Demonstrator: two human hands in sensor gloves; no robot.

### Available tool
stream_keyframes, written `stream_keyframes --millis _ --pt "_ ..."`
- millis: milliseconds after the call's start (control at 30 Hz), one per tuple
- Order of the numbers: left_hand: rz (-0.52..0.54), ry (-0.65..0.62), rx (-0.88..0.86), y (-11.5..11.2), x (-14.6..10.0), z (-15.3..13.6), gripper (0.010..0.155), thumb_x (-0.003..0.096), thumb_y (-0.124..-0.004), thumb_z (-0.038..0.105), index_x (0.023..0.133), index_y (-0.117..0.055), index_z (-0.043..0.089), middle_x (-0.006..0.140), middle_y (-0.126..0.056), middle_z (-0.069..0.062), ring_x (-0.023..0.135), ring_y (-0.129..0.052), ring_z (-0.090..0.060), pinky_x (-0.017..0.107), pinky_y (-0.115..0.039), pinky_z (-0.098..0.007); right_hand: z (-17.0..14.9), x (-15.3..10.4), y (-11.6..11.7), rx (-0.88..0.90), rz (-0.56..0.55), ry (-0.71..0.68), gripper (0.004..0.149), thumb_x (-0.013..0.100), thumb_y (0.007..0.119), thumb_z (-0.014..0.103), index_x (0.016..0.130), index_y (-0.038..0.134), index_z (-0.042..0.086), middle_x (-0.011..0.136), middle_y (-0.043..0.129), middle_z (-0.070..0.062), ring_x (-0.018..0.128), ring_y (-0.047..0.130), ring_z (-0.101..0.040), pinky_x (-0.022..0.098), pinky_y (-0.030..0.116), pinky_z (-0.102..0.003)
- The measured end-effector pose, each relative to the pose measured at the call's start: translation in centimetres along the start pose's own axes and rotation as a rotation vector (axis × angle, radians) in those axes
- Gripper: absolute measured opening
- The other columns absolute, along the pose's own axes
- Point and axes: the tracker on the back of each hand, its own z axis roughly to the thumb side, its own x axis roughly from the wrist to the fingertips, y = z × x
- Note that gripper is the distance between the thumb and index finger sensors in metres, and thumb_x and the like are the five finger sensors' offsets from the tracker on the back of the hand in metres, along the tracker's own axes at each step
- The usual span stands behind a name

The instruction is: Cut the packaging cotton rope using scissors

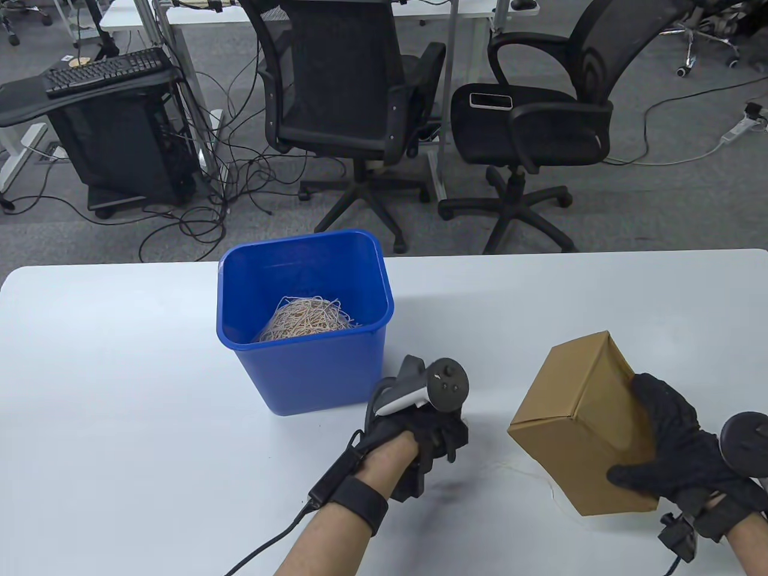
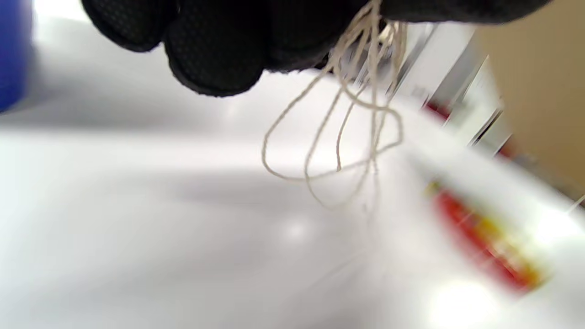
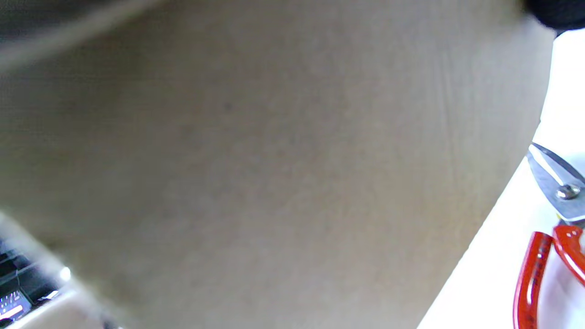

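Note:
My left hand [image 1: 429, 441] is closed, knuckles down, just right of the blue bin [image 1: 303, 366]. In the left wrist view its fingers [image 2: 215, 55] pinch several loops of thin cotton rope [image 2: 340, 137] that hang toward the table. My right hand [image 1: 666, 444] grips a brown cardboard box [image 1: 585, 420] and holds it tilted on one edge; the box fills the right wrist view [image 3: 274, 160]. A thin strand of rope [image 1: 528, 474] lies on the table by the box. Red-handled scissors [image 3: 548, 228] lie on the table beside the box, seen only in the right wrist view.
The blue bin holds a tangled pile of cut cotton rope [image 1: 306, 321]. The white table [image 1: 120, 390] runs wide to the left. Two office chairs [image 1: 354, 102] stand beyond the far edge.

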Motion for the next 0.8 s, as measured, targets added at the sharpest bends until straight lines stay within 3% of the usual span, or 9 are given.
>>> stream_keyframes --millis 67,300,433,533,667,800 --pt "0.104 -0.077 -0.136 3.6 -1.1 1.4 0.043 0.0441 -0.074 0.036 0.076 -0.078 0.008 0.071 -0.084 -0.019 0.06 -0.09 -0.043 0.054 -0.067 -0.068 -0.4 -0.1 0.2 0.022 -0.005 0.006 0.13 0.026 0.1 0.07 0.11 0.027 0.003 0.107 0.025 -0.044 0.091 0.027 -0.07 0.043 0.055 -0.09" --pt "0.473 -0.202 -0.311 16.1 -5.8 3.6 0.042 0.046 -0.073 0.037 0.078 -0.076 0.01 0.073 -0.083 -0.018 0.063 -0.09 -0.042 0.055 -0.067 -0.067 -0.7 -0.2 0.7 0.049 -0.003 -0.006 0.13 0.026 0.099 0.071 0.11 0.028 0.003 0.107 0.025 -0.044 0.09 0.028 -0.07 0.042 0.055 -0.09" --pt "0.72 -0.14 -0.281 22.2 -9.1 2.5 0.042 0.0475 -0.072 0.037 0.08 -0.075 0.01 0.076 -0.082 -0.018 0.066 -0.088 -0.042 0.057 -0.065 -0.067 -0.9 -0.1 1.1 0.066 0.006 -0.007 0.13 0.026 0.1 0.071 0.11 0.028 0.003 0.107 0.025 -0.044 0.09 0.027 -0.07 0.043 0.055 -0.09" --pt "0.837 0.024 -0.148 25.0 -10.7 -0.1 0.043 0.049 -0.071 0.038 0.082 -0.073 0.011 0.079 -0.08 -0.016 0.069 -0.087 -0.041 0.058 -0.064 -0.067 -1.0 -0.1 1.3 0.082 0.014 -0.005 0.129 0.026 0.1 0.071 0.11 0.028 0.002 0.107 0.025 -0.045 0.09 0.027 -0.07 0.043 0.055 -0.09" --pt "0.927 0.254 0.04 26.8 -12.1 -4.3 0.043 0.0496 -0.07 0.037 0.083 -0.072 0.01 0.079 -0.079 -0.017 0.069 -0.086 -0.042 0.058 -0.063 -0.068 -1.0 -0.2 1.3 0.09 0.012 -0.008 0.129 0.027 0.099 0.071 0.109 0.028 0.002 0.106 0.025 -0.045 0.09 0.027 -0.07 0.042 0.055 -0.09" --pt "0.812 0.468 0.248 26.5 -12.2 -7.7 0.043 0.0509 -0.071 0.037 0.084 -0.072 0.01 0.08 -0.079 -0.018 0.071 -0.085 -0.043 0.057 -0.063 -0.068 -1.0 -0.4 1.3 0.093 0.021 -0.003 0.13 0.026 0.099 0.071 0.109 0.028 0.002 0.107 0.025 -0.045 0.09 0.027 -0.07 0.042 0.055 -0.09"
